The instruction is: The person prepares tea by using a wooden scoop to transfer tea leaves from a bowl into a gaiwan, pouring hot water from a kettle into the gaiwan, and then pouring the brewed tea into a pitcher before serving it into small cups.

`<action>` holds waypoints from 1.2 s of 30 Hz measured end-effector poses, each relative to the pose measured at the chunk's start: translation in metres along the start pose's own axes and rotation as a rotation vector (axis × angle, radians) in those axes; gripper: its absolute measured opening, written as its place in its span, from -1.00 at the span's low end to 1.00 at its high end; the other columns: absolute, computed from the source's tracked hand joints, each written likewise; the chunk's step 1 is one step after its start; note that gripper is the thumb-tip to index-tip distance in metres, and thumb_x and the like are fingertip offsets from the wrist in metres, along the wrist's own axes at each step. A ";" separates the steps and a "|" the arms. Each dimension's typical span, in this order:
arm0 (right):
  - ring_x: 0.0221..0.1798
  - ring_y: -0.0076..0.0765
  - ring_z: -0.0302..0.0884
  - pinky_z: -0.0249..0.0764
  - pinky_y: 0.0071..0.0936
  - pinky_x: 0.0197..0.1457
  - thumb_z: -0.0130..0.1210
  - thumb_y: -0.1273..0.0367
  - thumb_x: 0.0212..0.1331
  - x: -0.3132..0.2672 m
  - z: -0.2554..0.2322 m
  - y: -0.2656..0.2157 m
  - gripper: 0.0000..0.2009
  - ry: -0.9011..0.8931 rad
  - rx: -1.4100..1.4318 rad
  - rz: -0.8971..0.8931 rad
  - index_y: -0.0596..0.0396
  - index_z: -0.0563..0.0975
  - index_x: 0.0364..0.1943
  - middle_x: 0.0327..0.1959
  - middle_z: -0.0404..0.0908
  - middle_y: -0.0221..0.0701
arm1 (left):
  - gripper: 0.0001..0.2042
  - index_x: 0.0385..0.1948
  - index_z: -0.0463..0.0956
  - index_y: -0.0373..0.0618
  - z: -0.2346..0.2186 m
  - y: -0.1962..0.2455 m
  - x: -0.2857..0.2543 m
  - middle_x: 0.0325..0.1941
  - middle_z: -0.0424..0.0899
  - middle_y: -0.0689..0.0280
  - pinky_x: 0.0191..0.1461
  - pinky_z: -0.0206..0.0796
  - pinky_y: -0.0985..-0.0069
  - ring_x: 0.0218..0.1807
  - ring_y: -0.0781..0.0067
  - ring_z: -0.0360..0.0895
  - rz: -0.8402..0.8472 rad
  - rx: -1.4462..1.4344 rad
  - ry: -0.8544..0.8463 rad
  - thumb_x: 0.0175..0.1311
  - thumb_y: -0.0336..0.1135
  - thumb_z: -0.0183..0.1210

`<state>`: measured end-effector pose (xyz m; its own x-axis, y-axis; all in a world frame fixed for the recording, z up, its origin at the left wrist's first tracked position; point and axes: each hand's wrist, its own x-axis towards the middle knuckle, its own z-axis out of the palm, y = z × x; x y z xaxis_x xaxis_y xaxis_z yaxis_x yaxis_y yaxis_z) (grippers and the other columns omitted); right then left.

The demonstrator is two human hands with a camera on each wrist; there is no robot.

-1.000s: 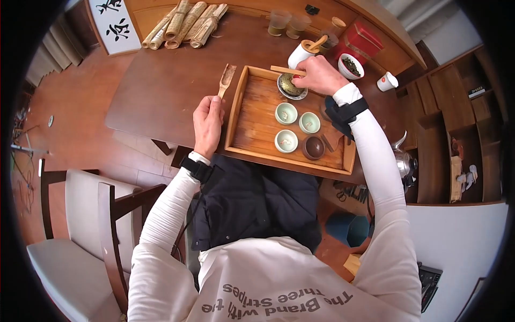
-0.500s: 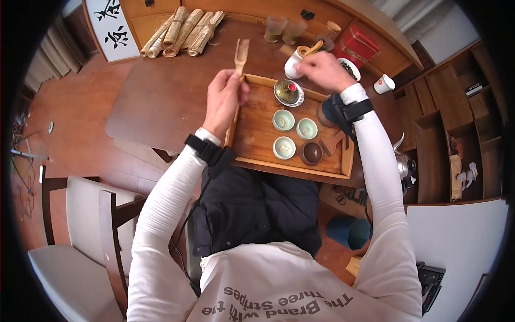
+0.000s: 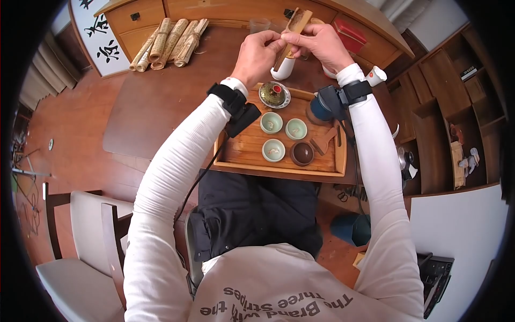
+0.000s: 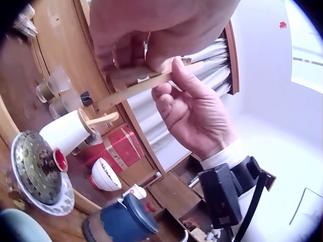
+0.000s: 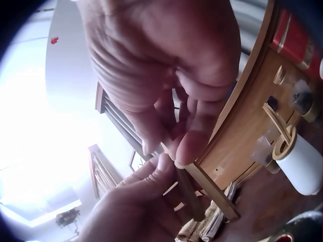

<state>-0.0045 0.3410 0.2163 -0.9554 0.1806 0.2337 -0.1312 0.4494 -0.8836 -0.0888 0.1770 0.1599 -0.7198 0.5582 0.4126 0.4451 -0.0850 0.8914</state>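
Note:
Above the far edge of the tray, my left hand [image 3: 257, 58] and right hand [image 3: 321, 47] meet at the fingertips. The left hand pinches a wooden tea scoop [image 3: 296, 21], whose hollow end rises past the fingers. A flat wooden stick [image 3: 278, 64] is held between the right thumb and fingers, crossing close by the scoop; in the right wrist view this stick [image 5: 216, 194] slants down. Fingers partly hide both tools. Below them stand a white utensil holder [image 3: 284, 72] and a patterned lidded tea bowl [image 3: 272, 95] with a red knob.
The wooden tray [image 3: 279, 170] carries pale green cups [image 3: 273, 150], a brown bowl [image 3: 302, 153] and a blue vessel [image 3: 321, 110]. Bamboo scrolls [image 3: 169, 44] lie at the back left. A red box [image 4: 117, 150] and a white bowl [image 4: 105, 175] stand at the back right.
My left hand has moved up and right with the scoop. The right hand, holding the stick, has risen away from the lidded bowl, and the two hands have come together.

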 end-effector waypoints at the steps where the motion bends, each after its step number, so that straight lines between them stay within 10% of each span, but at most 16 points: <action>1: -0.37 -0.55 0.73 0.63 -0.58 -0.22 0.42 0.14 0.19 0.004 -0.003 0.000 -0.63 0.000 -0.001 0.001 0.26 0.73 -0.33 -0.51 0.73 -0.40 | -0.74 -0.05 0.68 -0.28 0.000 -0.004 0.001 -0.25 0.78 0.18 -0.12 0.54 0.39 -0.29 0.43 0.67 0.000 -0.001 0.000 0.42 -0.27 0.23; 9: -0.43 -0.44 0.77 0.68 -0.48 -0.20 0.37 0.22 0.10 0.046 -0.029 0.016 -0.70 0.196 -0.536 -0.027 0.25 0.74 -0.41 -0.50 0.78 -0.29 | -0.66 0.09 0.61 -0.27 -0.031 -0.059 -0.033 0.00 0.75 -0.01 0.18 0.47 0.31 0.06 0.12 0.69 -0.097 0.094 0.094 0.42 -0.25 0.17; 36: -0.02 -0.05 0.76 0.60 -0.20 0.15 0.46 0.00 -0.07 0.064 -0.032 0.068 -0.45 0.040 -0.758 0.118 0.18 0.75 -0.12 -0.17 0.78 -0.05 | -0.69 0.12 0.61 -0.17 -0.010 -0.058 -0.081 0.03 0.66 0.11 0.13 0.50 0.31 0.01 0.17 0.65 -0.026 0.238 -0.067 0.37 -0.37 0.19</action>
<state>-0.0665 0.4110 0.1842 -0.9396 0.2898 0.1820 0.2025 0.8996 -0.3869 -0.0618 0.1283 0.0767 -0.6994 0.6118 0.3696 0.5452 0.1222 0.8294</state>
